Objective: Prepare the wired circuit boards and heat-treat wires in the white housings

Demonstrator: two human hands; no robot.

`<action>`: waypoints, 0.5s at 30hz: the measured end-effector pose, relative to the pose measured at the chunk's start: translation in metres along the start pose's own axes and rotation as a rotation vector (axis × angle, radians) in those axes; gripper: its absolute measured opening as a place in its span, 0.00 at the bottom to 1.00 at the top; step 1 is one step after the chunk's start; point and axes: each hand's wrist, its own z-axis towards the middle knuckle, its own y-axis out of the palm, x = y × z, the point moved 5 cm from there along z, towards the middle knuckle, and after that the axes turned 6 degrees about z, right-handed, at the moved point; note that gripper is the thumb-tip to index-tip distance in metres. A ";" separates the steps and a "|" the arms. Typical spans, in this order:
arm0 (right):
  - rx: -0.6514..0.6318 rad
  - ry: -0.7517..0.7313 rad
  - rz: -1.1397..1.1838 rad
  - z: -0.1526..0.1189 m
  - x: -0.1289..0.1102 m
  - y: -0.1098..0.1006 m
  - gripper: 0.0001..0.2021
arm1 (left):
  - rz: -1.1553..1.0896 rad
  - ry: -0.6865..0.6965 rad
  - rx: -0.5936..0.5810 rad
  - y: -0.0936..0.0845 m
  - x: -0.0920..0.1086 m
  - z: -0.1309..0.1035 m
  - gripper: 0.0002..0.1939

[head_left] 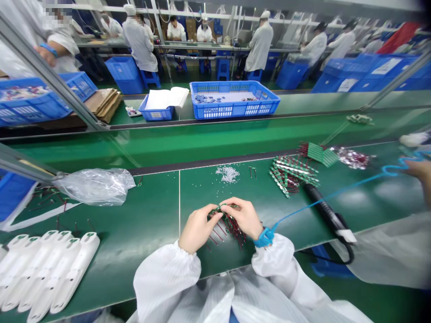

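Note:
In the head view, my left hand (199, 228) and my right hand (245, 217) meet over the green work surface. Both pinch a small green circuit board strip (232, 220) with dark red wires hanging from it toward me. My fingers cover much of the strip. A blue band (264, 237) with a coiled blue cord circles my right wrist. Just beyond my hands lies a scattered pile of tiny white pieces (227, 174). Two small wired pieces (252, 172) lie beside that pile.
At right are stacked wired board strips (292, 172), a black cylindrical tool (321, 206) and another person's hand (420, 168). White plastic housings (50, 269) and a clear plastic bag (97, 186) lie left. A blue crate (235, 107) stands across the green belt (161, 146).

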 end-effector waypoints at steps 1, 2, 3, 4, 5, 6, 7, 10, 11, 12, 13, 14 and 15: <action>-0.005 0.008 0.006 -0.001 0.000 0.000 0.09 | -0.061 -0.031 -0.063 0.004 -0.002 0.001 0.12; -0.016 0.017 0.015 -0.002 0.001 -0.001 0.10 | -0.119 -0.058 -0.103 0.007 -0.003 0.001 0.13; -0.032 0.025 0.028 -0.002 0.001 -0.002 0.11 | -0.167 -0.077 -0.122 0.009 -0.005 0.002 0.14; -0.053 0.031 0.038 -0.003 0.002 -0.002 0.13 | -0.200 -0.091 -0.128 0.010 -0.007 0.002 0.14; -0.073 0.033 0.041 -0.003 0.002 -0.003 0.14 | -0.219 -0.100 -0.139 0.012 -0.008 0.002 0.14; -0.088 0.032 0.031 -0.003 0.003 -0.005 0.14 | -0.227 -0.107 -0.151 0.013 -0.010 0.002 0.14; -0.100 0.034 0.013 -0.003 0.003 -0.006 0.13 | -0.228 -0.112 -0.164 0.014 -0.011 0.001 0.15; -0.103 0.065 -0.028 -0.003 0.009 -0.008 0.10 | -0.200 -0.129 -0.174 0.015 -0.013 0.000 0.16; -0.099 0.072 -0.026 -0.002 0.012 -0.009 0.09 | -0.188 -0.134 -0.169 0.016 -0.014 0.000 0.16; -0.096 0.074 -0.019 -0.002 0.014 -0.009 0.09 | -0.177 -0.137 -0.164 0.016 -0.014 0.000 0.16; -0.095 0.069 -0.014 -0.002 0.016 -0.009 0.08 | -0.168 -0.137 -0.160 0.017 -0.014 0.000 0.16; -0.093 0.058 -0.017 -0.002 0.017 -0.009 0.07 | -0.160 -0.133 -0.158 0.018 -0.013 0.000 0.17; -0.086 0.041 -0.032 -0.002 0.017 -0.009 0.07 | -0.154 -0.129 -0.153 0.019 -0.013 0.000 0.17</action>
